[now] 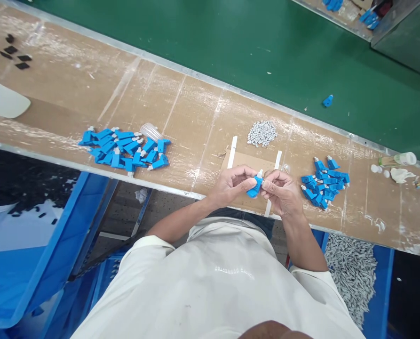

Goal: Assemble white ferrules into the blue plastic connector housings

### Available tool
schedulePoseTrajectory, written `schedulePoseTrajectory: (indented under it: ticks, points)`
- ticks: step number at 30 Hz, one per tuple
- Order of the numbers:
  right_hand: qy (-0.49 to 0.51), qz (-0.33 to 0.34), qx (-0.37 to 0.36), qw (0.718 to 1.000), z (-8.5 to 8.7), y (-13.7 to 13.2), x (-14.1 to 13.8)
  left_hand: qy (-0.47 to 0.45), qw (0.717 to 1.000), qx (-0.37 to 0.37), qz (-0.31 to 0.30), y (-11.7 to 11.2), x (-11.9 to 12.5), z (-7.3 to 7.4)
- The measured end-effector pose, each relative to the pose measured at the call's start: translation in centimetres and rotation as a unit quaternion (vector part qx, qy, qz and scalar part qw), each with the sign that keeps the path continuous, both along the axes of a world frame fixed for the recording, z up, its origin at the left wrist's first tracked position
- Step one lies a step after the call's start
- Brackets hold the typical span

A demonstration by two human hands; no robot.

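Observation:
Both my hands meet over the front edge of the brown workbench [90, 89]. My left hand [231, 185] is closed around a small blue plastic connector [255, 186] with a white tip. My right hand [282, 190] pinches the same piece from the right, fingers pressed together. Just behind my hands lies a cardboard pad [249, 162] flanked by two white strips. A small heap of grey metal parts [262, 133] sits beyond the pad.
A large pile of blue connectors [125, 148] lies to the left, a smaller pile [323, 182] to the right. A clear cap [151, 131], black pieces [8, 52], a small bottle [398, 159]. Blue bins [29, 263] stand below the bench, one with grey parts [351, 273]. Green floor [266, 52] beyond.

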State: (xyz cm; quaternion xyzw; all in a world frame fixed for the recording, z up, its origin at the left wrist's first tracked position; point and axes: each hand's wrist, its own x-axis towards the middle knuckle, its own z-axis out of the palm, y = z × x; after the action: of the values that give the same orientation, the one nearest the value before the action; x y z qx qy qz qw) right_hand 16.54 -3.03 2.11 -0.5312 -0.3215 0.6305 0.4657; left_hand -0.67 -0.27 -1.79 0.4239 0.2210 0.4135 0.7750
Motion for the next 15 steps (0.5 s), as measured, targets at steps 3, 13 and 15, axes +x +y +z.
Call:
schedulePoseTrajectory:
  ticks: [3,13,15]
  points:
    - [0.002,0.003,-0.006,1.000,0.1,-0.1,0.0,0.007,1.000,0.008,-0.001,0.0,-0.1,0.1]
    - [-0.005,0.021,-0.048,0.999,-0.5,0.0,0.1,0.046,0.997,0.053,-0.014,0.7,-1.1,-0.1]
    - [-0.015,0.011,-0.035,0.999,0.0,0.2,0.8,0.067,0.996,0.059,0.014,1.5,-2.0,0.0]
